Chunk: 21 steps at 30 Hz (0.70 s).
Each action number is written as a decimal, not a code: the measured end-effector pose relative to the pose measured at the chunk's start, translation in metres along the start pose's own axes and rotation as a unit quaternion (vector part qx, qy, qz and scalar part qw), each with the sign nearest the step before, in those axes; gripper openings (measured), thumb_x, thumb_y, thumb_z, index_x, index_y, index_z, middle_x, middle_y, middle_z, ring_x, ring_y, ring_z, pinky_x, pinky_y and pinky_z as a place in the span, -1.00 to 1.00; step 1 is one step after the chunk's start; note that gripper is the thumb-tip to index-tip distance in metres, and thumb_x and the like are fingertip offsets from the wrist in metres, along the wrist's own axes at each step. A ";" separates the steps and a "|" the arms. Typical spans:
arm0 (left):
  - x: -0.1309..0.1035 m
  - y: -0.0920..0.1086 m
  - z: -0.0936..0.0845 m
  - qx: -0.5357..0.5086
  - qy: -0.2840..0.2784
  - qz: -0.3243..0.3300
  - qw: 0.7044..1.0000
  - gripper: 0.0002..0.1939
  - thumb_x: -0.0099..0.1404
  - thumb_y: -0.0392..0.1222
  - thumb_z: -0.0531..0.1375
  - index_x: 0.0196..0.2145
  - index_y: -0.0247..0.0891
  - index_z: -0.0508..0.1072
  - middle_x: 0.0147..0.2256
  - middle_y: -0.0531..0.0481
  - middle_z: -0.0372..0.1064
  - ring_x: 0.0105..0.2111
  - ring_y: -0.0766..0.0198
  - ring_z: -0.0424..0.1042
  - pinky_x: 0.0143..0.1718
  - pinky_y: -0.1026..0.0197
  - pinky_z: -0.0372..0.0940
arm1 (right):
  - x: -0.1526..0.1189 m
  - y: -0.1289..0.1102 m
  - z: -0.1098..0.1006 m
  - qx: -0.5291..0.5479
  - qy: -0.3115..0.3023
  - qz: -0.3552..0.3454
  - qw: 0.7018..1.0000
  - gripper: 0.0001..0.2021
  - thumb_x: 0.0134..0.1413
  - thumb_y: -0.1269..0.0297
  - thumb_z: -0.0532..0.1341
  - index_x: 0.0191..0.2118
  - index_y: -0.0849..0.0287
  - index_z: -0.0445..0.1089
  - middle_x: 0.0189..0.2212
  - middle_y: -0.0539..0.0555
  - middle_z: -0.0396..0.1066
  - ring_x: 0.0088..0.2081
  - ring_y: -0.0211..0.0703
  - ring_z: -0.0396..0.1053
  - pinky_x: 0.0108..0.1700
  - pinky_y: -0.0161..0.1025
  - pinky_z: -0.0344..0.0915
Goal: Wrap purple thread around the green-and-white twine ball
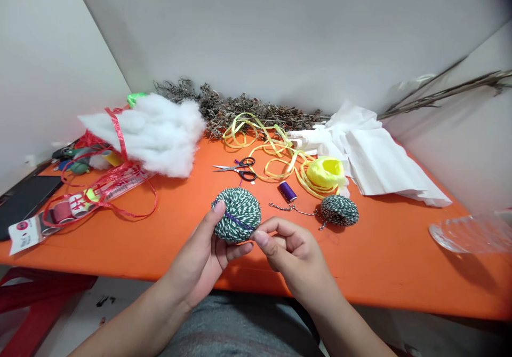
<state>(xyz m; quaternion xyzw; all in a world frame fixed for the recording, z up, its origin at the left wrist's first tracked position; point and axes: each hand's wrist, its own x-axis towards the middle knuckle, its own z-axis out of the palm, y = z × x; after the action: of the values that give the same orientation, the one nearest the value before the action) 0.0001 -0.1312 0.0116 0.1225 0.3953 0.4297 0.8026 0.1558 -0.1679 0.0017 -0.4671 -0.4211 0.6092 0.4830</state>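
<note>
Resting in my left hand (208, 250) is a round ball of green-and-white twisted yarn (242, 207), gripped between thumb and fingers. Purple thread (236, 220) runs across its face. At the ball's lower right edge, my right hand (294, 250) pinches with thumb and forefinger; whatever lies in the pinch is too small to make out. A second yarn ball (340, 210) of the same kind sits to the right on the table, with a loose yarn tail. Between them stands a purple thread spool (287, 191). Black-handled scissors (242, 169) lie open behind the held ball.
White stuffing (160, 133), red ribbon (118, 133) and a pack of thread spools (72, 207) are at left beside a dark phone (30, 199). Yellow ribbon (276, 149), dried stems (248, 109) and white sheets (384, 159) lie behind. A clear plastic container (472, 233) is at right.
</note>
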 end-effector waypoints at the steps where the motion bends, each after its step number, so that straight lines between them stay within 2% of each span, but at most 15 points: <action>1: 0.001 -0.001 0.000 0.000 -0.003 0.000 1.000 -0.76 0.38 -0.08 0.22 -0.15 -0.29 0.57 -0.23 -0.13 0.61 -0.35 0.25 0.58 -0.38 0.29 0.53 | 0.000 0.000 0.000 0.000 0.000 -0.001 1.000 -0.68 0.15 0.00 0.33 -0.37 0.19 0.41 -0.69 -0.21 -0.02 -0.62 -0.39 -0.19 -0.57 -0.33 -0.22; 4: 0.003 -0.003 0.000 -0.010 -0.010 0.023 1.000 -0.74 0.36 -0.04 0.24 -0.16 -0.27 0.59 -0.19 -0.13 0.61 -0.26 0.23 0.57 -0.24 0.26 0.52 | -0.001 0.000 0.001 -0.001 -0.002 0.001 1.000 -0.68 0.17 0.01 0.32 -0.36 0.19 0.41 -0.68 -0.21 -0.03 -0.61 -0.39 -0.20 -0.56 -0.32 -0.23; 7: 0.004 -0.005 -0.001 -0.018 -0.011 0.041 0.999 -0.74 0.32 -0.02 0.28 -0.16 -0.24 0.60 -0.17 -0.09 0.61 -0.24 0.25 0.55 -0.21 0.28 0.48 | -0.001 0.000 0.001 0.003 -0.001 0.006 1.000 -0.68 0.18 0.01 0.32 -0.36 0.20 0.41 -0.68 -0.21 -0.03 -0.61 -0.39 -0.20 -0.56 -0.32 -0.25; 21: 0.003 -0.003 -0.002 -0.012 0.006 0.035 0.999 -0.72 0.38 -0.01 0.20 -0.14 -0.23 0.59 -0.20 -0.11 0.60 -0.30 0.24 0.55 -0.33 0.29 0.46 | 0.001 -0.001 0.000 -0.007 0.003 0.005 1.000 -0.63 0.12 -0.07 0.33 -0.37 0.19 0.41 -0.69 -0.21 -0.03 -0.62 -0.39 -0.21 -0.56 -0.32 -0.22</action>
<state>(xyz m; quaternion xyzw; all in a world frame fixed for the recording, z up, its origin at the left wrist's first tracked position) 0.0017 -0.1310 0.0073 0.1242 0.3902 0.4629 0.7862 0.1556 -0.1671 0.0024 -0.4747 -0.4212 0.6074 0.4779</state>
